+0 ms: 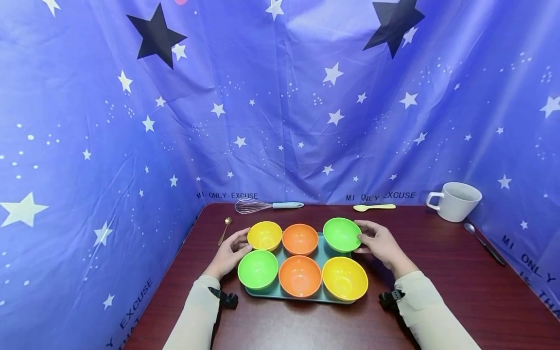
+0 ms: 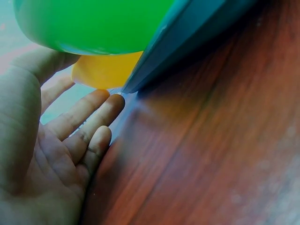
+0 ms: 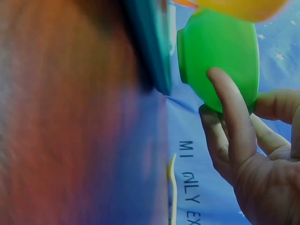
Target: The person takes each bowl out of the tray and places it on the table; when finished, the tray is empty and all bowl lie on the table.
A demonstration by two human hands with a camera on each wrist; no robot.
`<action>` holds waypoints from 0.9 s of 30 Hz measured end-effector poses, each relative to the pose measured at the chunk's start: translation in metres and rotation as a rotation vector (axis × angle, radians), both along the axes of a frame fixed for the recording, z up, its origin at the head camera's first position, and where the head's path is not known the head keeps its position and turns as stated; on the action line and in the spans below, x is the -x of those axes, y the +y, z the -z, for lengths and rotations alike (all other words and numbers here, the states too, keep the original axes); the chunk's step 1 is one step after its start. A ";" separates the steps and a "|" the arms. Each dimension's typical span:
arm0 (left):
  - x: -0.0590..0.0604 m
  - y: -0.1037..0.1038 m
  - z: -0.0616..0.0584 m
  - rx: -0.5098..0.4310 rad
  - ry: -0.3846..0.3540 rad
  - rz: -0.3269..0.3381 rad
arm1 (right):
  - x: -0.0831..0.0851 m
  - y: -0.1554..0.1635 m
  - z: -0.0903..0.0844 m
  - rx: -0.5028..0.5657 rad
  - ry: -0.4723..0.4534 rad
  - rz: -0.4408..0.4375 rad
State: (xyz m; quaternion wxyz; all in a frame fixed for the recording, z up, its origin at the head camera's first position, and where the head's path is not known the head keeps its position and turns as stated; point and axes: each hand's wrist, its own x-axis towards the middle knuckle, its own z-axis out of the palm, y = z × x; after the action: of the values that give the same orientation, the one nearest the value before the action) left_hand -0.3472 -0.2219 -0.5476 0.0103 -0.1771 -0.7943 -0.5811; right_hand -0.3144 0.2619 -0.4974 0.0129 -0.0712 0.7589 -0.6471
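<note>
Six small bowls stand in two rows over a teal tray. My right hand grips the back-right green bowl at its right side. In the right wrist view, this green bowl shows a gap between its base and the tray. At the back left, my left hand has its fingertips right at the side of a yellow bowl, fingers loosely extended. The front-left green bowl, two orange bowls and the front-right yellow bowl are upright.
Along the table's back edge lie a whisk and a pale yellow spoon. A small gold spoon lies left of the tray. To the far right are a white mug and a dark-handled spoon. Starry blue cloth hangs behind.
</note>
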 end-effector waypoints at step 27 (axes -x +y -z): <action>0.003 0.000 0.004 0.003 0.032 0.017 | -0.004 0.060 0.004 0.009 -0.005 0.082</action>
State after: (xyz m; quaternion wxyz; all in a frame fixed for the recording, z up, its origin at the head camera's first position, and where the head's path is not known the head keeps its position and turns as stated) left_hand -0.3499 -0.2223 -0.5517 0.0177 -0.1928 -0.7932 -0.5773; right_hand -0.3109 0.3215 -0.5010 -0.0121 -0.0383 0.7582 -0.6508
